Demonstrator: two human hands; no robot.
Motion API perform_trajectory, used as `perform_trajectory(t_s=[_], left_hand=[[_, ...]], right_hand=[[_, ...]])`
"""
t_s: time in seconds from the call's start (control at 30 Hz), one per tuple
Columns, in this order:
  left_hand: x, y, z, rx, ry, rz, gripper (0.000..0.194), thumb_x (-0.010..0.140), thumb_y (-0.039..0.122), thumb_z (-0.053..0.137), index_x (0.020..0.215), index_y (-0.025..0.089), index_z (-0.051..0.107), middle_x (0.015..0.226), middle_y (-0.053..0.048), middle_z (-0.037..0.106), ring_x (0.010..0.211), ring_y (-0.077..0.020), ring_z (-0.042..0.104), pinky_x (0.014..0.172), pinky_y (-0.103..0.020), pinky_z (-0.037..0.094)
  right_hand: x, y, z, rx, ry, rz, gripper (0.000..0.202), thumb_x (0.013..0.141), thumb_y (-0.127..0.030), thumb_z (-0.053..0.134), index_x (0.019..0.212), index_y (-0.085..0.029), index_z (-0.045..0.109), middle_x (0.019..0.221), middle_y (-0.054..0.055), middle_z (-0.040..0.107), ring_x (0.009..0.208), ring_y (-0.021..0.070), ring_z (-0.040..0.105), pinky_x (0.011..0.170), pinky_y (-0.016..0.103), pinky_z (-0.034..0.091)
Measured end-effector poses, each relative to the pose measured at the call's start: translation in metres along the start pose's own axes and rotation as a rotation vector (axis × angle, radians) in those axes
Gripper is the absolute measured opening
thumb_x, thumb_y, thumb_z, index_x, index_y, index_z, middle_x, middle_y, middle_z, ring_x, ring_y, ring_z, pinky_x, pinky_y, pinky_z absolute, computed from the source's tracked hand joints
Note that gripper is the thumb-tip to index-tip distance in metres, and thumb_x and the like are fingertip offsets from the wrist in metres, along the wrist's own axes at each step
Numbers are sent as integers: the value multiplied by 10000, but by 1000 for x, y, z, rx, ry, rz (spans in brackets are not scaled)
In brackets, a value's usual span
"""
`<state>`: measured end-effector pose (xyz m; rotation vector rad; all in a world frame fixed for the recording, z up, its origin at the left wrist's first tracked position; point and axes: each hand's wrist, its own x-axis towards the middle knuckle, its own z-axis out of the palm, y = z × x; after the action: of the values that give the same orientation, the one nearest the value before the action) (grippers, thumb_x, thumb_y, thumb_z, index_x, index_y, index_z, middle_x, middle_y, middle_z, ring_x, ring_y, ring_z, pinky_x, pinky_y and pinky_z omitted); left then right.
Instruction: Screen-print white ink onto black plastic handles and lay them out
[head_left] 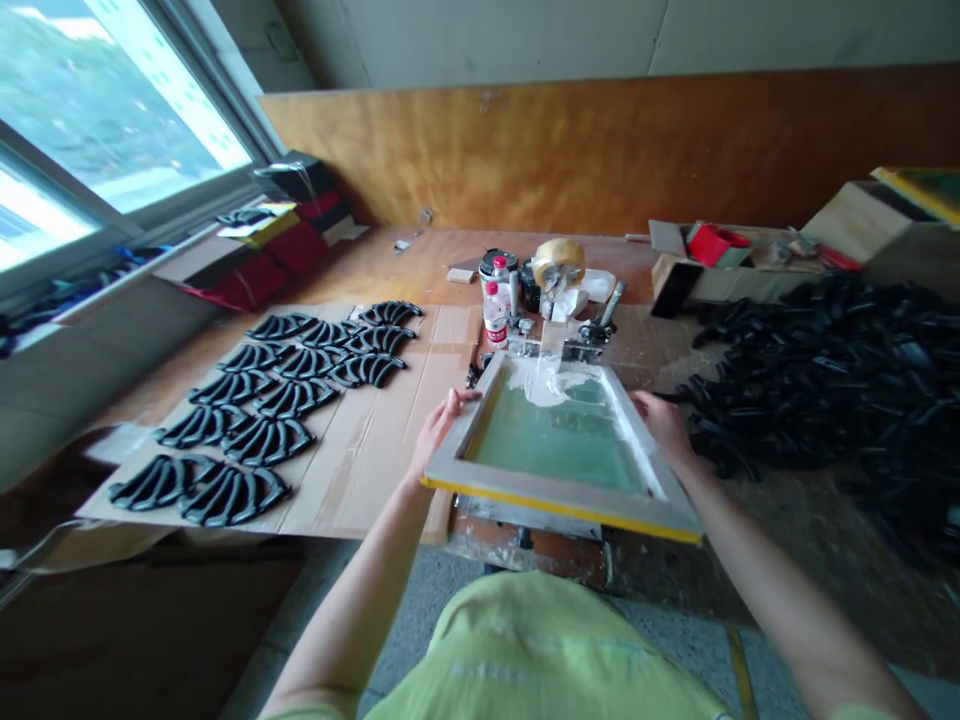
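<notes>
A framed screen (pixel 555 440) with a greenish mesh lies in front of me, with yellow along its near edge and a whitish smear at its far end. My left hand (pixel 441 425) grips the left side of the frame, fingers closed at its far left corner. On the right side, my right hand (pixel 664 425) holds the frame, its fingers partly hidden by the rim. A metal clamp device (pixel 585 348) stands at the frame's far edge. Below the near edge, part of a base with a flat plate (pixel 525 518) shows.
Rows of black curved parts (pixel 262 440) lie on cardboard (pixel 375 440) at the left. A large pile of black parts (pixel 817 380) covers the right side. Bottles (pixel 495 318), a tape roll (pixel 559 262) and an open box (pixel 720 270) stand farther back.
</notes>
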<state>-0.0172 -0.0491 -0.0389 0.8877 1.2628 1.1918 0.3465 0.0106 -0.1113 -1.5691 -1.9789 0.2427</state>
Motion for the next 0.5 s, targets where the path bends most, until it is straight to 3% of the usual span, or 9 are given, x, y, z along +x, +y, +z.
perform_trajectory(t_s=[0.1,0.2,0.27,0.37,0.5], left_hand=[[-10,-41,-13,62,-27,-157,664,702,567,698,1238,184,615,777,-6,681,566,-115,580,524,-218,435],[-6,-82,-15,81,21,-180,846,676,512,728,1414,208,450,752,2,678,567,-124,588,542,-227,452],[0,-102,-14,111,65,-167,860,675,513,721,1420,186,442,736,0,668,565,-126,583,549,-232,457],[5,-117,-14,141,76,-149,794,688,524,704,1370,173,499,734,-1,660,587,-133,587,566,-240,463],[4,-117,-16,170,92,-137,649,709,511,694,1269,200,591,807,-15,688,687,-161,630,627,-259,488]], right_hand=[[40,-22,2,33,98,-59,397,895,-283,510,1274,-192,587,1253,131,617,1142,276,583,981,455,470],[77,-67,30,-4,35,-228,568,826,-223,624,1374,-168,485,1415,145,460,1308,284,425,1091,439,368],[93,-88,49,-81,-107,-255,500,807,-169,637,1299,-170,546,1295,142,554,1216,274,500,1025,397,417],[101,-93,63,-194,-311,-200,226,822,-185,619,1045,-173,655,1023,105,675,969,235,614,845,316,471],[92,-81,61,-297,-281,-158,142,843,-238,585,930,-153,659,945,121,689,897,233,611,779,297,443]])
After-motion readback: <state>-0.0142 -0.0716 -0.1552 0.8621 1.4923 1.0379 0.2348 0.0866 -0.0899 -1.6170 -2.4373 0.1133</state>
